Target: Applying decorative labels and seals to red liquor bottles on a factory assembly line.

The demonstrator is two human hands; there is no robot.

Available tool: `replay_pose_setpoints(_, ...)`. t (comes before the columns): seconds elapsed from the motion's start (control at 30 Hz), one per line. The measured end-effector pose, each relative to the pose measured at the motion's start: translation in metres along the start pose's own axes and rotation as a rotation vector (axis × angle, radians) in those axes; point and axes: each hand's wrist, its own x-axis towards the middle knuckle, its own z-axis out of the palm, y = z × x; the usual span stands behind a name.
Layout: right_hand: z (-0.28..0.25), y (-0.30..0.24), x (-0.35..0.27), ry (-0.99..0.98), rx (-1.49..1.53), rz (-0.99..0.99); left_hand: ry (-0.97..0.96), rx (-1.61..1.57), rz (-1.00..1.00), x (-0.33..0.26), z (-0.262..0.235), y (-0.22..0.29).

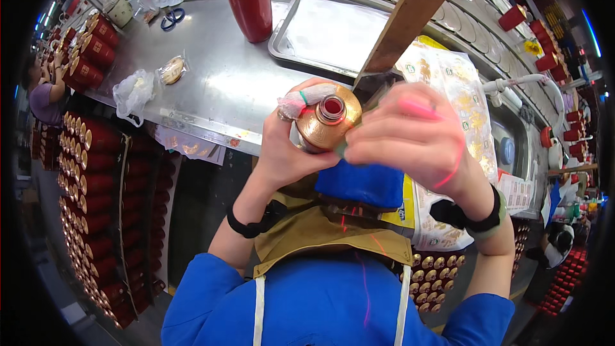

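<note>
My left hand is wrapped round a bottle with a gold shoulder and a bare, open neck facing up. A whitish wrap with a green band covers one finger, which lies across the shoulder close to the neck. My right hand is at the bottle's right side, fingers curled and smeared by motion. A little green shows at its fingertips, but what it grips is mostly hidden. Red light streaks cross this hand. Below the bottle lies a blue pad. Another red bottle with a gold shoulder stands upright on the metal table.
Beyond my hands is a metal tray with a white sheet. A wooden post rises beside it. Printed gold decal sheets lie at right. Scissors and a plastic bag are at left. Racked red bottles fill the lower left.
</note>
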Motion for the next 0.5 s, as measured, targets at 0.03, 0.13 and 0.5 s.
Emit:
replay_pose_setpoints(0.03,-0.001,0.004,0.002,0.092,-0.053,-0.013,-0.007,-0.007,0.000,0.001,0.000,0.001)
replay_pose_setpoints(0.13,0.008,0.002,-0.018,0.063,-0.010,0.058,-0.093,-0.100,-0.117,0.004,-0.005,0.003)
replay_pose_setpoints(0.5,0.014,-0.002,-0.007,0.211,0.153,0.849,0.234,0.155,-0.057,0.001,0.027,0.010)
